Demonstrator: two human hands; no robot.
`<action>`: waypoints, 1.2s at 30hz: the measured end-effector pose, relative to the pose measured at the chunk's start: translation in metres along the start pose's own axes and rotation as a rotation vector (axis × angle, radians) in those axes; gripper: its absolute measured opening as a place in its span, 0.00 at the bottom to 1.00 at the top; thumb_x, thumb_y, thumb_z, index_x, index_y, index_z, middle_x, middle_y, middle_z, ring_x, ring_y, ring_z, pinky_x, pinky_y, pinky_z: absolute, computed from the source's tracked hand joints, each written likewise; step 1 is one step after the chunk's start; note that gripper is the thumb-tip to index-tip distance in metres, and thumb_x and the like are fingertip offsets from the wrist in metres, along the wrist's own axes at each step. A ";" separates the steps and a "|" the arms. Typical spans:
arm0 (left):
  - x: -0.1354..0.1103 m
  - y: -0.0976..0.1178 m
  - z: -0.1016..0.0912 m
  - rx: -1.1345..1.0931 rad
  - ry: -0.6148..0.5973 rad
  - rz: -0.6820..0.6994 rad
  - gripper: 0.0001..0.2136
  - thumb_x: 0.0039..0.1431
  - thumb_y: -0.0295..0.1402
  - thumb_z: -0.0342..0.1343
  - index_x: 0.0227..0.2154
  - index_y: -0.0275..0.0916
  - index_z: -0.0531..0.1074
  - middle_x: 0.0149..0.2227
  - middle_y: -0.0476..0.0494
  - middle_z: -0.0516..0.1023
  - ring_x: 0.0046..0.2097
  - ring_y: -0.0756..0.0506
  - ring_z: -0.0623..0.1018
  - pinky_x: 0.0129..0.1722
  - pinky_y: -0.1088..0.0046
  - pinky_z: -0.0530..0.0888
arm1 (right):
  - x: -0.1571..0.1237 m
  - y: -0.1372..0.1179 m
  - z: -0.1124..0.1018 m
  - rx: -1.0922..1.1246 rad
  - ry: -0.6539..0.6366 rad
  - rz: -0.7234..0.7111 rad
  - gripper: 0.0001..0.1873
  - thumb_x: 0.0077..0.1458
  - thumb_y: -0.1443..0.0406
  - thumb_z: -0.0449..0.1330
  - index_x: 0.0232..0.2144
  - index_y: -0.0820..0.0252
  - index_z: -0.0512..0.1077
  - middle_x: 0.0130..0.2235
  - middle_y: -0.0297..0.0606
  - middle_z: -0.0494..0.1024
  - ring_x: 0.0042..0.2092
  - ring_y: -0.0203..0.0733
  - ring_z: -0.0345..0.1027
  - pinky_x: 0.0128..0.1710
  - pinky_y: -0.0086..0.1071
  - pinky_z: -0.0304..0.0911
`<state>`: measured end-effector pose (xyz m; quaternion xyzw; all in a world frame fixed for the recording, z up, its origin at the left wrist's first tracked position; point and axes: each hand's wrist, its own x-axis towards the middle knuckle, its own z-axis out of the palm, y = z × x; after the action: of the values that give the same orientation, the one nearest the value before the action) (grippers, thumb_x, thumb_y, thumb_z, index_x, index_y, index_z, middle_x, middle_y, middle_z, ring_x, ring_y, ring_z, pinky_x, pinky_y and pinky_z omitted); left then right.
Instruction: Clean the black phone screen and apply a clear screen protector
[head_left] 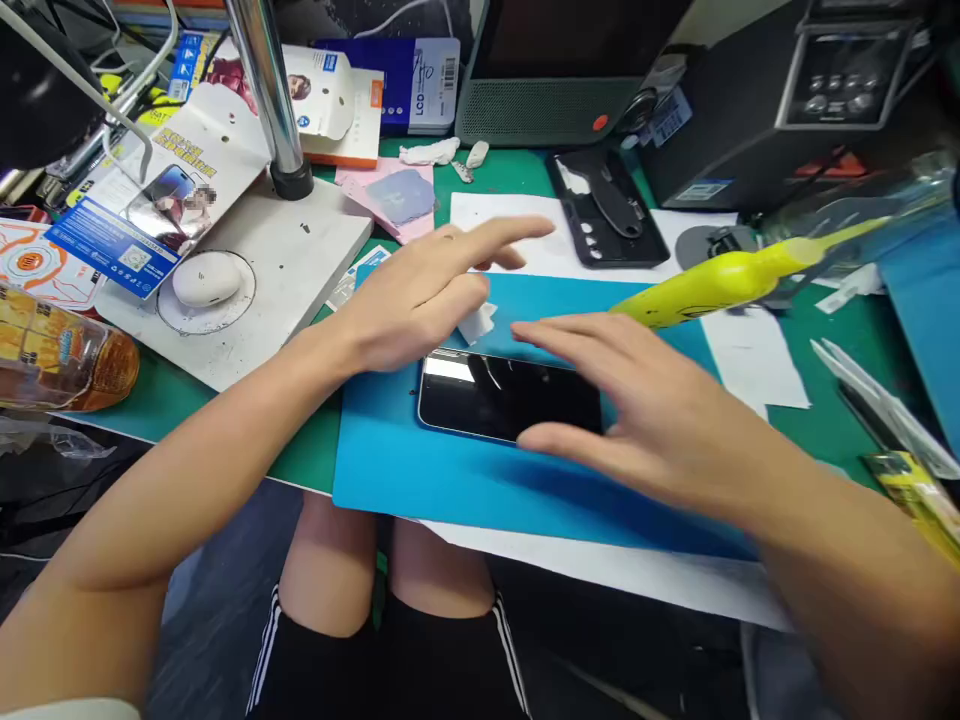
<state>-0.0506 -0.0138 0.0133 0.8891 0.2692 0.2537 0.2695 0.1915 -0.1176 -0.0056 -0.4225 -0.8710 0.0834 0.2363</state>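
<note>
A smartphone (pixel 499 395) with a dark, glossy screen lies face up on a blue mat (pixel 420 470). Over its right half hovers my right hand (pixel 637 400), thumb and fingers spread, hiding that end of the phone; whether the thumb touches the edge is unclear. My left hand (pixel 427 290) is above the mat's far left, index finger stretched out and the others loosely bent. Just under its thumb is a small crumpled white piece (pixel 478 324), like tissue; I cannot tell if they touch. Behind my right hand lies a yellow squeeze bottle (pixel 720 280) with a thin nozzle.
A black phone case (pixel 607 210) with a dark tool on it lies at the back. On the left stand a metal post (pixel 262 90) on a white base (pixel 300 260), a white earbud-like case (pixel 206 279) and a drink bottle (pixel 67 350). Tweezers (pixel 885 405) lie right.
</note>
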 end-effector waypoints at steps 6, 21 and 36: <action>-0.008 0.007 -0.004 0.049 0.114 0.015 0.21 0.70 0.37 0.41 0.59 0.42 0.71 0.53 0.43 0.81 0.57 0.35 0.79 0.60 0.49 0.74 | 0.021 -0.020 0.017 -0.146 -0.131 -0.018 0.48 0.60 0.44 0.66 0.71 0.63 0.58 0.51 0.53 0.78 0.47 0.60 0.74 0.44 0.52 0.75; -0.007 0.025 -0.002 0.061 -0.111 0.179 0.44 0.53 0.68 0.62 0.60 0.38 0.67 0.55 0.32 0.78 0.53 0.34 0.77 0.54 0.53 0.75 | 0.003 -0.007 -0.012 -0.050 0.141 -0.036 0.34 0.61 0.55 0.65 0.64 0.64 0.64 0.52 0.55 0.80 0.50 0.59 0.77 0.48 0.53 0.77; -0.012 0.016 0.016 -0.014 0.033 0.316 0.36 0.51 0.62 0.69 0.52 0.38 0.72 0.41 0.41 0.83 0.38 0.42 0.78 0.40 0.62 0.74 | -0.001 -0.019 -0.012 0.110 0.240 -0.058 0.36 0.65 0.47 0.58 0.70 0.46 0.57 0.54 0.49 0.72 0.53 0.60 0.73 0.50 0.58 0.74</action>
<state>-0.0444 -0.0379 0.0075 0.9143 0.1287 0.3092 0.2279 0.1850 -0.1309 0.0109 -0.3906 -0.8425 0.0730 0.3638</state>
